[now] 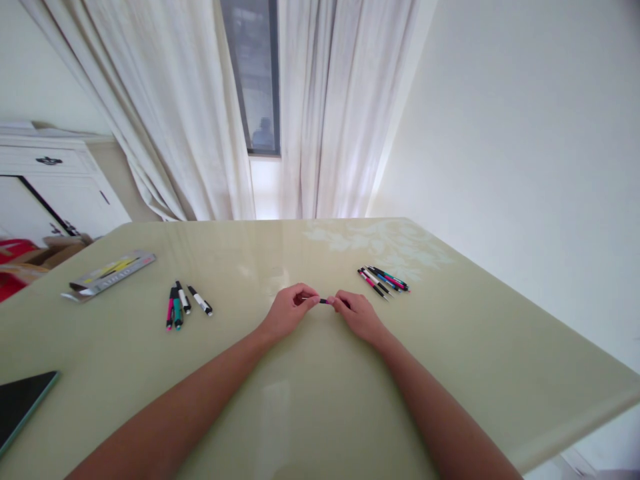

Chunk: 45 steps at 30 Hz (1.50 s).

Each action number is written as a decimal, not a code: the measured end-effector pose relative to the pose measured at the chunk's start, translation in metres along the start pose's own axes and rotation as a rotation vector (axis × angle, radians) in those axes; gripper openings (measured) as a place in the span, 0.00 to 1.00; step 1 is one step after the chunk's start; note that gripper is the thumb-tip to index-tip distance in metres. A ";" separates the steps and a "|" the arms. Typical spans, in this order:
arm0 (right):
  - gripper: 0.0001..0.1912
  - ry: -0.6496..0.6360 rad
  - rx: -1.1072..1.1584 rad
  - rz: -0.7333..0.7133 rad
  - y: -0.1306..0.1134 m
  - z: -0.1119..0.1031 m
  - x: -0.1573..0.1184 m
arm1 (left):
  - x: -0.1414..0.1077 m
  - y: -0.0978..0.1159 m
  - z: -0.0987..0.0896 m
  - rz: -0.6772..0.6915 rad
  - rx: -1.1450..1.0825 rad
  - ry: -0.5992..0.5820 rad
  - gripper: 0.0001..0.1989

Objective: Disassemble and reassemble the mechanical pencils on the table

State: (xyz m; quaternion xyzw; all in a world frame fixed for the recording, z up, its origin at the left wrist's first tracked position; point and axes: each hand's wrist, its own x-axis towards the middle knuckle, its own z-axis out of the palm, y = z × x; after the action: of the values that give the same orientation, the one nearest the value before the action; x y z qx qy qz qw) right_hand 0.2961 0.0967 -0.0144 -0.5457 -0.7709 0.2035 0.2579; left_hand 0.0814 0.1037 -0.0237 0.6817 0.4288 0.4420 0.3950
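Between my two hands, just above the middle of the table, is a small pen (325,301) with a black part and a pink part showing. Its left end is pinched in the fingers of my left hand (293,308). The fingers and thumb of my right hand (357,313) close on its right end, and both ends are mostly covered. To the right lies a bunch of several pens (384,280) in pink, white, blue and black, with tips toward me. Off to the left rests a looser group of pens (178,307), pink, teal and white with black parts.
An opened pen box (114,273), grey and yellow, lies at the table's left. A dark tablet-like device (25,403) sits at the near left edge. White curtains (175,100) hang behind the glossy table (320,413), with a white cabinet (60,177) at the far left.
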 end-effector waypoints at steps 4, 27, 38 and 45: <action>0.20 0.040 0.014 -0.101 -0.001 0.000 -0.005 | -0.006 0.003 0.002 -0.084 0.028 0.021 0.20; 0.18 0.120 -0.099 -0.232 -0.006 0.000 -0.010 | -0.010 0.009 -0.004 0.001 0.041 -0.008 0.18; 0.14 0.112 -0.043 -0.251 -0.005 0.001 -0.008 | -0.008 0.011 -0.002 -0.039 0.002 -0.045 0.22; 0.12 0.133 0.029 -0.241 -0.004 -0.001 -0.008 | -0.009 0.014 -0.003 -0.105 0.095 -0.045 0.29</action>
State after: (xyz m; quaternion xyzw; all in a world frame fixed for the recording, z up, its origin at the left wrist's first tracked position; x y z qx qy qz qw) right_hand 0.2953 0.0881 -0.0126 -0.4576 -0.8091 0.1458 0.3388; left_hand 0.0800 0.0911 -0.0125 0.6861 0.4755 0.3846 0.3942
